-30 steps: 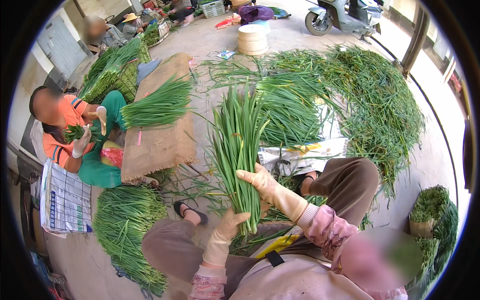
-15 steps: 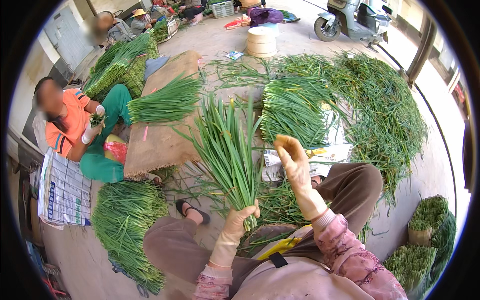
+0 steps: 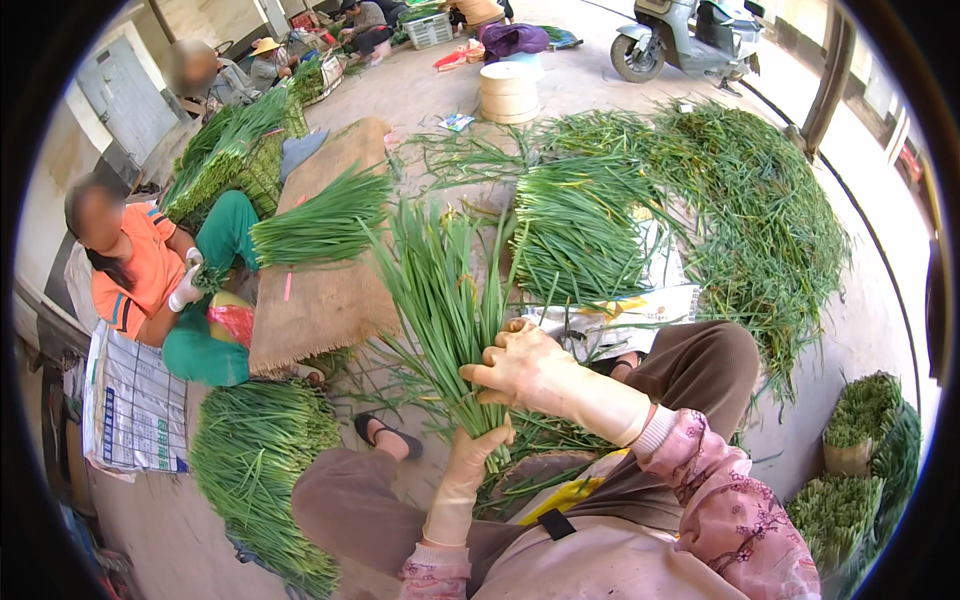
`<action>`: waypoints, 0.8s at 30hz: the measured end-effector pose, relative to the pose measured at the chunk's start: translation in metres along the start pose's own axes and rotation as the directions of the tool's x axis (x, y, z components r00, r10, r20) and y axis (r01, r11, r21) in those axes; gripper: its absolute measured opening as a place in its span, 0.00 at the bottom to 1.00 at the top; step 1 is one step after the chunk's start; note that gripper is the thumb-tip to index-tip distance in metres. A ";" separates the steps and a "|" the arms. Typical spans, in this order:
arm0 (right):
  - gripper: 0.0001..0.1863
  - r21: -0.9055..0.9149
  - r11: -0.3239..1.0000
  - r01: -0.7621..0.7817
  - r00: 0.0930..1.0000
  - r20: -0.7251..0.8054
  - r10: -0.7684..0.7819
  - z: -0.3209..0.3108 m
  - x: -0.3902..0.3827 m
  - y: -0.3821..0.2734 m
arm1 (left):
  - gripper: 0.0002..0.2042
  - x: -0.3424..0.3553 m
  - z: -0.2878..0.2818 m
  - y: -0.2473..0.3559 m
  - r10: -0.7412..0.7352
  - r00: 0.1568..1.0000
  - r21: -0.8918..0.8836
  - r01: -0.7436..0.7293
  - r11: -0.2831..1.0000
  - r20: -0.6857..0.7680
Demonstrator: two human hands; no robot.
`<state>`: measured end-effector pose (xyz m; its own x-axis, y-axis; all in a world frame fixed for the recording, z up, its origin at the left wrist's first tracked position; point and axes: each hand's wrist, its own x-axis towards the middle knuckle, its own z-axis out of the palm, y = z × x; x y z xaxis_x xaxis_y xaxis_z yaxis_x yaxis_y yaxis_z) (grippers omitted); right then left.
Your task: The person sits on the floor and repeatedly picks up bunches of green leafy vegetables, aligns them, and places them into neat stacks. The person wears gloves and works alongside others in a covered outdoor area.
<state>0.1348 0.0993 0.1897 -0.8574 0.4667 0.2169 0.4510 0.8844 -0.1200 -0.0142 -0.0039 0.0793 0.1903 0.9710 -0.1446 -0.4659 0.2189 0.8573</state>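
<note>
Upright in front of me stands a bunch of garlic chives (image 3: 445, 290), its long green blades fanning out at the top. My gloved left hand (image 3: 472, 462) is closed around the pale lower ends. My gloved right hand (image 3: 530, 368) lies across the bunch's right side, above the left hand, fingers curled onto some blades; exactly which ones is hidden. Below the bunch, loose chive leaves and a dark round surface (image 3: 540, 468) lie between my knees. Further off to the right, a thick stack of garlic chives (image 3: 580, 230) rests on printed white sacks (image 3: 655, 308).
A brown burlap sheet (image 3: 325, 310) on the left bears another chive bundle (image 3: 320, 218). Beside it sits a co-worker (image 3: 140, 250) in orange. More chives (image 3: 262, 460) are piled near my left knee. A leaf heap (image 3: 750, 220), round tub (image 3: 508, 92) and scooter (image 3: 690, 45) lie beyond.
My right hand has come down and left from its raised, open pose onto the blades. My left hand keeps its hold on the bunch. The co-worker's hands have lowered slightly.
</note>
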 end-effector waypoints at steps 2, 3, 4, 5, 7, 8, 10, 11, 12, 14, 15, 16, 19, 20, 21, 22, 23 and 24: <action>0.14 -0.032 0.994 0.105 0.994 0.022 -0.104 -0.001 0.005 -0.002 | 0.16 0.002 -0.001 -0.003 0.005 1.000 -0.002 -0.005 1.000 0.030; 0.13 -0.068 0.983 0.173 0.984 0.048 -0.170 -0.006 0.008 -0.004 | 0.15 0.004 -0.001 -0.003 0.005 0.998 -0.005 -0.004 1.000 0.055; 0.12 -0.102 0.965 0.240 0.970 0.076 -0.233 -0.010 0.009 -0.005 | 0.15 0.005 -0.001 -0.002 0.004 0.997 -0.009 -0.003 1.000 0.081; 0.09 -0.105 0.960 0.260 0.965 -0.015 -0.263 -0.004 0.005 -0.005 | 0.16 0.005 0.001 0.000 -0.010 0.998 -0.031 0.011 0.999 0.055; 0.08 -0.125 0.960 0.251 0.966 -0.029 -0.256 -0.008 0.001 -0.011 | 0.18 0.000 0.006 0.006 -0.040 0.999 -0.082 0.039 0.996 -0.016; 0.08 -0.135 0.960 0.245 0.967 -0.036 -0.252 -0.011 -0.001 -0.015 | 0.19 0.001 0.005 0.006 0.005 0.999 -0.080 -0.008 0.997 -0.035; 0.07 -0.212 0.947 0.241 0.967 -0.033 -0.253 -0.010 -0.008 -0.024 | 0.20 0.005 0.007 0.009 0.100 0.993 -0.076 -0.105 0.992 -0.063; 0.07 -0.261 0.934 0.246 0.967 0.002 -0.254 -0.007 -0.011 -0.028 | 0.22 0.009 0.008 0.006 0.172 0.974 -0.045 -0.180 0.983 -0.150; 0.07 -0.307 0.918 0.250 0.967 0.036 -0.251 -0.005 -0.013 -0.030 | 0.22 0.012 0.007 0.004 0.136 0.973 -0.045 -0.147 0.988 -0.184; 0.07 -0.296 0.933 0.203 0.977 0.122 -0.174 -0.004 -0.015 -0.029 | 0.22 0.015 0.006 0.002 0.067 0.965 -0.048 -0.081 0.996 -0.253; 0.06 -0.243 0.960 0.141 0.979 0.178 -0.099 -0.007 -0.014 -0.026 | 0.18 0.015 0.012 0.002 0.092 0.958 -0.052 -0.110 0.993 -0.270; 0.06 -0.194 0.978 0.075 0.971 0.238 -0.028 -0.010 -0.013 -0.022 | 0.17 0.016 0.011 0.000 0.092 0.961 0.001 -0.095 0.995 -0.261; 0.07 -0.128 0.987 0.100 0.951 0.305 -0.057 -0.009 -0.003 -0.004 | 0.16 0.019 0.001 -0.008 0.104 0.978 0.168 -0.074 0.983 -0.180; 0.07 -0.078 0.994 0.078 0.946 0.319 -0.050 -0.015 -0.001 0.000 | 0.15 0.017 -0.001 -0.008 0.057 0.983 0.051 -0.049 0.998 -0.173; 0.07 0.022 0.997 0.070 0.946 0.315 -0.074 -0.025 -0.004 0.006 | 0.15 0.016 0.003 -0.003 0.010 0.988 -0.067 -0.020 0.998 -0.152; 0.07 0.036 0.998 0.054 0.938 0.342 -0.063 -0.025 -0.005 0.013 | 0.14 0.015 0.005 0.000 -0.034 0.991 -0.182 0.011 0.983 -0.126; 0.08 0.049 0.998 0.038 0.928 0.368 -0.053 -0.023 -0.007 0.020 | 0.15 0.013 0.003 -0.002 -0.042 0.995 -0.290 0.016 0.957 -0.086; 0.08 0.060 0.998 0.023 0.917 0.396 -0.044 -0.024 -0.006 0.023 | 0.15 0.015 0.004 -0.001 -0.050 0.996 -0.372 0.021 0.928 -0.068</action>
<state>0.1568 0.1168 0.2087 -0.9046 0.3867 -0.1791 0.4159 0.8929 -0.1728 -0.0074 0.0096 0.0779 0.1538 0.9633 -0.2202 -0.7496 0.2589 0.6091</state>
